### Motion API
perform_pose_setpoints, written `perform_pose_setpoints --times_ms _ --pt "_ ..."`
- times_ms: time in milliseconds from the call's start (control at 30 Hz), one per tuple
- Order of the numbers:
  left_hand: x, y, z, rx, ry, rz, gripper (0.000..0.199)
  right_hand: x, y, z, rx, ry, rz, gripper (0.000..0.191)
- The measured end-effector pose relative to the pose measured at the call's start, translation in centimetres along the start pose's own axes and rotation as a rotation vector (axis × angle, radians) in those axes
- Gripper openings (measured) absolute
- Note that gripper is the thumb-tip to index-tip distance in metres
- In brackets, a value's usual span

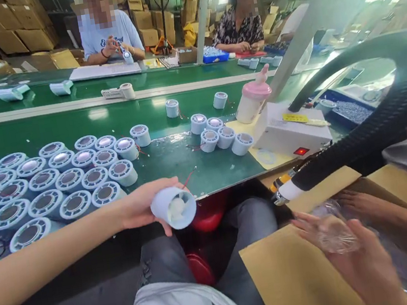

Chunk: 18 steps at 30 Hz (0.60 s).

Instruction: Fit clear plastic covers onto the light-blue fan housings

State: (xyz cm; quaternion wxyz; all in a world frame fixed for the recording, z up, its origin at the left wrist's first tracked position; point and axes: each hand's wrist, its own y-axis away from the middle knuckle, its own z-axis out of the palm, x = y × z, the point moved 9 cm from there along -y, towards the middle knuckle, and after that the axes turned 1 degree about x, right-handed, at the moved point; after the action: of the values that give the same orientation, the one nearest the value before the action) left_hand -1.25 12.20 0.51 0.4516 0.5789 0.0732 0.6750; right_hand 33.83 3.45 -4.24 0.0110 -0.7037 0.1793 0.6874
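My left hand [142, 207] is closed around a light blue fan housing [166, 211] above my lap, at the table's front edge. The housing lies tilted, its open end facing me, with pale fan blades [179, 207] inside and a thin red wire sticking out behind. At the lower right, my right hand [363, 258] is over an open cardboard box [283, 268], its fingers curled around a clear plastic piece [336, 234]. That piece is shiny and see-through; its exact kind cannot be made out.
Many similar housings [78, 203] stand in rows on the left, with several more [209, 140] at mid-table. A pink-lidded bottle [252, 98], a white box [288, 128] and a black hose [360, 143] are right. A co-worker's hand [362, 202] reaches into the cardboard box. Two people sit opposite.
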Motion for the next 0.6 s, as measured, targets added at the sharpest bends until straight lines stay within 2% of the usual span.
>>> perform_pose_setpoints --times_ms 67,133,167,233,333,467,533,600 --pt "-2.6 -0.6 1.9 -0.098 -0.008 -0.064 0.034 -3.3 1.8 6.7 -0.252 0.079 -0.254 0.045" --pt "-4.7 -1.6 2.8 -0.128 -0.016 -0.117 0.031 -5.9 4.1 12.1 -0.423 0.336 -0.566 0.036" --pt "-5.6 -2.2 2.9 -0.118 -0.001 -0.147 0.029 -6.7 5.2 14.1 -0.472 0.467 -0.712 0.035" --pt "-7.2 -3.1 2.9 -0.093 0.048 -0.223 0.029 -7.2 6.5 16.8 -0.521 0.698 -0.918 0.036" --pt "-9.1 -3.9 3.4 -0.17 0.084 -0.35 0.053 -6.4 6.9 18.4 -0.563 0.876 -1.012 0.038" --pt "-10.6 -4.5 4.2 -0.327 0.115 -0.406 0.091 -5.4 7.2 18.3 -0.556 0.895 -1.045 0.035" --pt "-11.1 -4.9 4.3 -0.35 0.132 -0.394 0.098 -5.2 7.4 18.0 -0.526 0.889 -1.053 0.032" --pt "-11.6 -5.3 4.2 -0.346 0.129 -0.375 0.097 -4.9 7.5 17.9 -0.508 0.919 -1.032 0.034"
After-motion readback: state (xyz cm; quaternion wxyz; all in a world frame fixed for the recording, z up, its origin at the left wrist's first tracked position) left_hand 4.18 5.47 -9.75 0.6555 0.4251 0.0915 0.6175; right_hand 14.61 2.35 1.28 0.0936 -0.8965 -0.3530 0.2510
